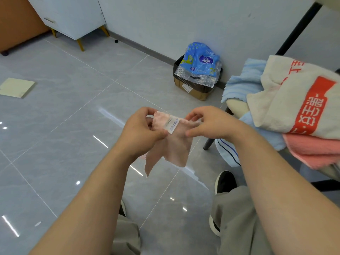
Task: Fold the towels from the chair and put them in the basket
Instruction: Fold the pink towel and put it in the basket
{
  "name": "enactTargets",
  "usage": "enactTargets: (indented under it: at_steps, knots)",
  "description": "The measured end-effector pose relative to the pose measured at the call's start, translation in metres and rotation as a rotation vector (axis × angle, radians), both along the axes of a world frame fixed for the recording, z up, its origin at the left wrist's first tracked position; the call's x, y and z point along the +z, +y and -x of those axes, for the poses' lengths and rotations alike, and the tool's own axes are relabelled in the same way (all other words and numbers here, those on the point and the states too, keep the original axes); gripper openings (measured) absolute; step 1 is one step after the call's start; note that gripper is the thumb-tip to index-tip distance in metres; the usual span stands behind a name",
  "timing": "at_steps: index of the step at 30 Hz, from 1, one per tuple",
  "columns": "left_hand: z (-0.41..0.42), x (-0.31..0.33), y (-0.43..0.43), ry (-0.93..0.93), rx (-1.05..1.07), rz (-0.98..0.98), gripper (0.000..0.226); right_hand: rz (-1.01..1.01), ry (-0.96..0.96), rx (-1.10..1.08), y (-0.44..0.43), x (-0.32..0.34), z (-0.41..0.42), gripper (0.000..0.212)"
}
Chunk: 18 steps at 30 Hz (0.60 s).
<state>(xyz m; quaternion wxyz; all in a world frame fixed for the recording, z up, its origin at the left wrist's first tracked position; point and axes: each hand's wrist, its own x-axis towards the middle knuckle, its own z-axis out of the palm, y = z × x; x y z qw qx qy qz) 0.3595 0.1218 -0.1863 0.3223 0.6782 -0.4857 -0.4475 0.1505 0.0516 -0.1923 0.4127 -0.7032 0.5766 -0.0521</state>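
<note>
Chair (236, 106) stands near the wall (184, 19). A pile of towels (294, 100) lies on its seat. Left of the chair, a small towel (174, 144) hangs above the floor (73, 126). Behind-left of the chair, a box (195, 90) sits at the wall, with a plastic pack (200, 61) in it. Far left of the chair: a cabinet (73, 15), and a board (16, 87) on the floor.

- Glossy grey floor tiles (64, 107) with pale grout lines catch bright streaks of light.
- Plain pale wall (184, 19) meets a dark baseboard (143, 50).
- White cabinet (73, 15) stands on slim gold legs.
- Cardboard box (193, 91) sits against the wall, a blue plastic pack (200, 59) on top.
- Flat pale board (16, 87) lies on the floor.
</note>
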Motion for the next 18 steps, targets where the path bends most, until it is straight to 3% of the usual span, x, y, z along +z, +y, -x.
enactTargets:
  at_steps: [3,6,14,18]
  knots:
    - [0.003,-0.001,0.001,-0.142,-0.077,0.012,0.038,0.01,-0.138,0.085,0.002,0.0,-0.009,0.052]
    - [0.008,-0.002,0.002,-0.175,-0.122,0.017,0.032,-0.022,-0.269,0.089,0.006,0.0,-0.018,0.052]
    - [0.008,-0.009,0.001,-0.196,-0.158,-0.001,0.031,0.189,-0.193,0.103,0.007,-0.002,-0.022,0.023]
    - [0.008,-0.01,0.0,-0.193,-0.143,0.012,0.033,0.157,-0.247,0.11,0.008,-0.002,-0.023,0.021]
